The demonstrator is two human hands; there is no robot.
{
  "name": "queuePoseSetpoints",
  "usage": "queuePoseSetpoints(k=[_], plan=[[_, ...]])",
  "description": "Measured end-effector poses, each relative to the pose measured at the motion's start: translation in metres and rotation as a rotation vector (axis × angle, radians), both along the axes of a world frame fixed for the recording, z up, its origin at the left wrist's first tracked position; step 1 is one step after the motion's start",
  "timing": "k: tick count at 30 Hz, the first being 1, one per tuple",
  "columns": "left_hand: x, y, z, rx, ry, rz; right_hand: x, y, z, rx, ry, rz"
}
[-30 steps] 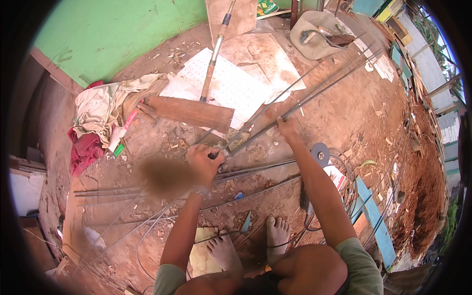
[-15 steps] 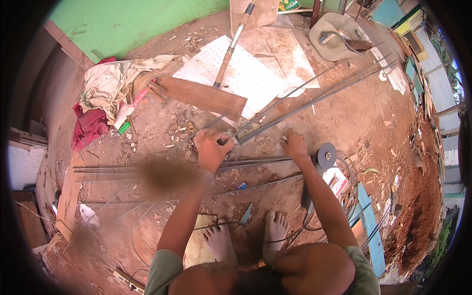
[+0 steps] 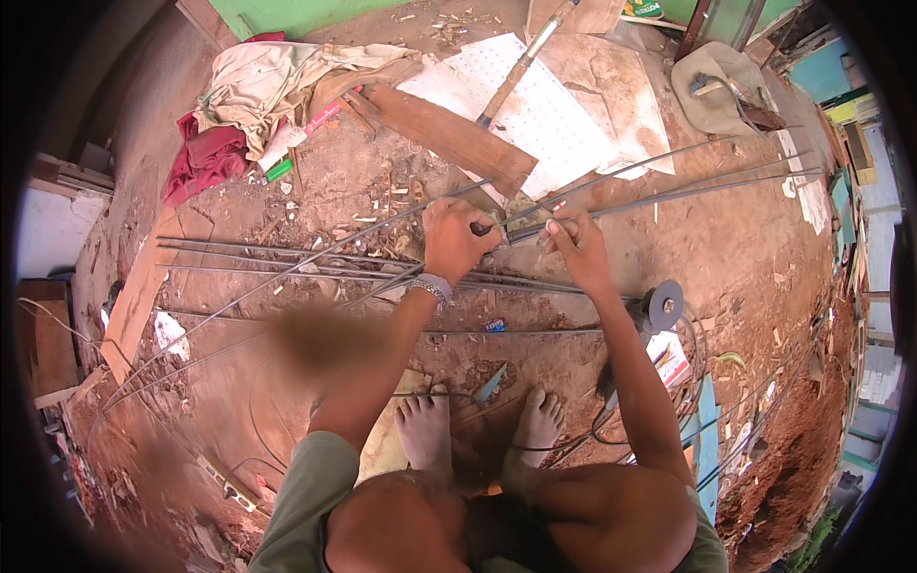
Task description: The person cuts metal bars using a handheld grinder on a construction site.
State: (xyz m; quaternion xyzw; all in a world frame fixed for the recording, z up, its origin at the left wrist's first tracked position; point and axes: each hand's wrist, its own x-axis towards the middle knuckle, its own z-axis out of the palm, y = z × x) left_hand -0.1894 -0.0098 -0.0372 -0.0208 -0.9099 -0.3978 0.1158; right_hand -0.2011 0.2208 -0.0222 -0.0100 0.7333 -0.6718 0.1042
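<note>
My left hand [image 3: 457, 239], with a bracelet on its wrist, is closed around a small bundle of long thin metal rods [image 3: 659, 200]. The rods slant from the lower left to the upper right, just above the ground. A small dark piece shows between its thumb and fingers. Close by on the right, my right hand [image 3: 580, 250] is raised beside the bundle, thumb and fingertips pinched together. Something tiny and pale seems to be at those fingertips, too small to name. Beneath both hands, several more metal rods [image 3: 363, 270] lie crosswise on the dirt.
An angle grinder [image 3: 663, 307] with a grey disc lies right of my right forearm, its cable near my feet. Beyond my hands are a wooden plank [image 3: 449, 138], white perforated boards [image 3: 535, 105] and crumpled cloths [image 3: 277, 91]. A power strip [image 3: 227, 482] lies lower left.
My right hand has moved left, closer to my left hand, and its fingertips have come together. My left hand stays closed on the rods. The whole view has shifted.
</note>
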Motion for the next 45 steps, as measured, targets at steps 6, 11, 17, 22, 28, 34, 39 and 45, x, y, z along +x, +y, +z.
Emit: queuePoseSetpoints(k=[6,11,17,22,28,34,39,45], plan=[[0.0,-0.003,-0.003,0.03,0.016,-0.02,-0.008,-0.036,-0.01,0.128,0.13,0.143],[-0.003,-0.001,-0.004,0.004,0.026,-0.024,-0.006,-0.043,-0.019,0.08,0.115,0.14],[-0.003,-0.004,-0.005,0.021,0.004,-0.037,-0.006,-0.049,-0.02,0.255,0.132,0.156],[-0.004,-0.004,-0.007,0.013,0.001,-0.035,-0.002,-0.057,-0.016,0.334,0.15,0.102],[-0.004,-0.003,-0.007,0.007,0.031,-0.035,0.001,-0.061,-0.016,0.399,0.192,0.065],[-0.003,-0.004,-0.009,0.005,0.031,-0.033,0.002,-0.065,-0.01,0.492,0.322,0.07],[-0.002,-0.006,-0.007,0.016,0.024,-0.064,0.005,-0.066,-0.012,0.654,0.511,0.13],[-0.003,-0.014,-0.013,0.061,0.04,-0.135,0.014,-0.069,-0.015,0.766,0.512,0.141]])
